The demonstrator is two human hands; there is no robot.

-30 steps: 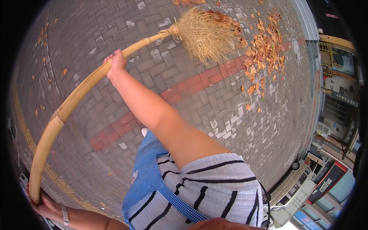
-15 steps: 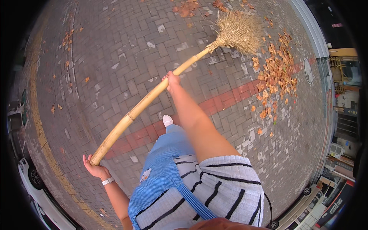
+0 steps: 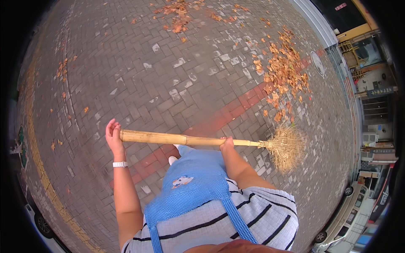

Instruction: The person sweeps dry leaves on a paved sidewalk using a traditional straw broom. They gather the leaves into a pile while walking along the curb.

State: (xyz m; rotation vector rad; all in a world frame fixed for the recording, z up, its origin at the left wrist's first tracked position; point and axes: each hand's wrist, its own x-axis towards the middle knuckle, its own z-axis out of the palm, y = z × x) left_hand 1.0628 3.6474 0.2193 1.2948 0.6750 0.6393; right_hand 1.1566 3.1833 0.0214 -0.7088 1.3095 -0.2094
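Note:
A straw broom with a long bamboo handle (image 3: 160,138) lies horizontally across the view, held in front of my body. My left hand (image 3: 113,135) holds the handle's thick end, its fingers loosely curled upward. My right hand (image 3: 226,142) is closed round the thinner part. The bristle head (image 3: 286,148) is at the right, just below an elongated patch of dry orange leaves (image 3: 282,76). My blue apron (image 3: 190,168) and white shoes show beneath the handle.
Grey brick paving (image 3: 126,84) has a red strip (image 3: 247,101) and a yellow line (image 3: 40,168). More leaves (image 3: 175,17) lie ahead and left. A round cover (image 3: 318,63) is near the right-hand storefronts. Cars stand at lower left (image 3: 44,225) and lower right (image 3: 346,211).
The broom head has swung from upper middle-right down toward my right side, levelling the handle. My left hand has risen with the handle's end, and my right hand has moved down and right.

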